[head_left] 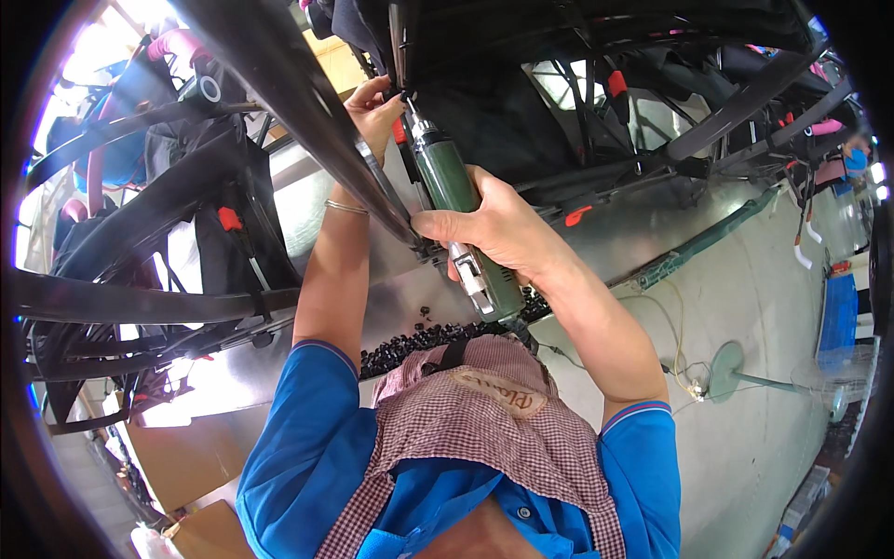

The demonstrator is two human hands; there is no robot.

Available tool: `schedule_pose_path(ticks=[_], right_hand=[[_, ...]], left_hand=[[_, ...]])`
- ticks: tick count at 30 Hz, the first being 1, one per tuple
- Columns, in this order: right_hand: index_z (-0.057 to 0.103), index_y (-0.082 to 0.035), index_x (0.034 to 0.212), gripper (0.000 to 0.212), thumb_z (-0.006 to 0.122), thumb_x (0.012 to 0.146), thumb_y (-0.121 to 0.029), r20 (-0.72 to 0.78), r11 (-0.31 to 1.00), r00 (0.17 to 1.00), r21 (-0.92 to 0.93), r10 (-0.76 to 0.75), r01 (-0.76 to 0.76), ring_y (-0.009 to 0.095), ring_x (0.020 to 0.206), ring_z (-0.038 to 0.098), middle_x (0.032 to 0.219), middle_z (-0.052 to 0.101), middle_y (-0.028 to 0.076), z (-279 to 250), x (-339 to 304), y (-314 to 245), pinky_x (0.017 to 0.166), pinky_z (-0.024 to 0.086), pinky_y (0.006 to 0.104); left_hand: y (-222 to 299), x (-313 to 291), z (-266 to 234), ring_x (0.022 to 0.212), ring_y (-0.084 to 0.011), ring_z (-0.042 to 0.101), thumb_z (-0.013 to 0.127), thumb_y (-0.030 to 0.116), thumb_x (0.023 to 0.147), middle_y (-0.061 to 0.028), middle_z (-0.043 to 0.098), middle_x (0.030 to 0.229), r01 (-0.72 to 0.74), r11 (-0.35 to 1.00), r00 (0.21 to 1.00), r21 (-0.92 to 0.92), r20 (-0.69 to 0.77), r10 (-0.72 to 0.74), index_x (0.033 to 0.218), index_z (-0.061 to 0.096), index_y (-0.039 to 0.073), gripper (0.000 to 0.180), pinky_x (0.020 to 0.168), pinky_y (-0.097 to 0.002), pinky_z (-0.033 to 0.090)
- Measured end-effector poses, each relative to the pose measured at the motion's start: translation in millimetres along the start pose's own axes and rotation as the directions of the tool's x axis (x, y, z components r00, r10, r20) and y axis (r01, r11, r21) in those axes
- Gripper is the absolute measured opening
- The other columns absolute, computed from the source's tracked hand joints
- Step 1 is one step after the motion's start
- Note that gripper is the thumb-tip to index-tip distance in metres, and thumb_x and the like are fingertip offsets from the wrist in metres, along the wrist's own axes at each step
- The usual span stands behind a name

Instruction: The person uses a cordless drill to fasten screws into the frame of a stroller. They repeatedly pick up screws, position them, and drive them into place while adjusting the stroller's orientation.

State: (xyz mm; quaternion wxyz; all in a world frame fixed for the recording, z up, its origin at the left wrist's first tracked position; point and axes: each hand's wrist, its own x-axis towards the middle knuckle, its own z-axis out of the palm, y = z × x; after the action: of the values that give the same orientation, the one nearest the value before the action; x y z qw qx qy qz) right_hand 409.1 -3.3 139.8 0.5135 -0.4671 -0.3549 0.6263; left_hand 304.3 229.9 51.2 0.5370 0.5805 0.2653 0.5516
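Observation:
My right hand [498,224] is wrapped round a green power screwdriver [452,177] with a silver lever on its side. The tool is tilted, its bit end pointing up and away toward a dark upright tube [398,47]. Beside the bit, my left hand [374,112] pinches at the tube, thumb and fingers together; what it holds there is too small to make out. A thick black tube [289,93] of a frame with black fabric crosses in front of my left wrist.
More black tubular frames [149,303] with red clips stand at left. Black fabric [484,121] hangs ahead. Many small black parts [419,345] lie on the metal bench [363,303] close to my body. Cardboard [186,461] is at lower left, a fan [843,373] at right.

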Motion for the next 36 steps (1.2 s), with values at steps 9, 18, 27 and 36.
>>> schedule_pose_path(ticks=[9,18,27,36], right_hand=[[0.046,0.003,0.111,0.067,0.088,0.071,-0.031,-0.04,0.993,0.994,-0.064,-0.103,0.1,0.013,0.049,0.059,0.075,0.057,0.006,0,6,8,0.042,0.048,0.0261],[0.046,0.004,0.11,0.066,0.087,0.072,-0.031,-0.024,1.0,0.999,0.003,-0.025,0.025,0.014,0.047,0.059,0.072,0.056,0.006,-5,9,3,0.041,0.048,0.0263],[0.046,0.004,0.117,0.08,0.09,0.067,-0.039,-0.024,0.971,0.98,-0.139,-0.198,0.193,0.011,0.054,0.057,0.077,0.056,0.004,-7,10,21,0.046,0.047,0.0252],[0.05,0.008,0.11,0.077,0.089,0.065,-0.041,-0.052,0.971,0.991,-0.209,-0.125,0.112,0.013,0.067,0.06,0.079,0.059,0.006,-7,14,8,0.059,0.05,0.0254]], left_hand=[[25,6,-17,0.094,-0.0112,0.059,0.069,0.0,0.084,-0.002,0.067,0.102,0.036,0.999,0.968,-0.031,0.25,-0.027,0.117,0.066,0.0,0.034,0.088,-0.0255,0.046],[-6,8,-14,0.09,-0.0102,0.06,0.074,0.002,0.085,-0.0029,0.068,0.098,0.027,0.976,0.983,-0.218,0.185,0.014,0.11,0.068,-0.002,0.026,0.085,-0.0253,0.047],[1,2,-14,0.095,-0.0118,0.061,0.072,0.0,0.085,-0.0035,0.068,0.105,0.012,0.986,0.98,-0.166,0.197,0.022,0.115,0.067,-0.003,0.03,0.091,-0.0255,0.046],[-11,7,-11,0.088,-0.0102,0.06,0.071,0.0,0.086,-0.0014,0.067,0.096,0.009,0.972,0.992,-0.237,0.122,0.02,0.105,0.069,-0.001,0.02,0.084,-0.0234,0.046]])
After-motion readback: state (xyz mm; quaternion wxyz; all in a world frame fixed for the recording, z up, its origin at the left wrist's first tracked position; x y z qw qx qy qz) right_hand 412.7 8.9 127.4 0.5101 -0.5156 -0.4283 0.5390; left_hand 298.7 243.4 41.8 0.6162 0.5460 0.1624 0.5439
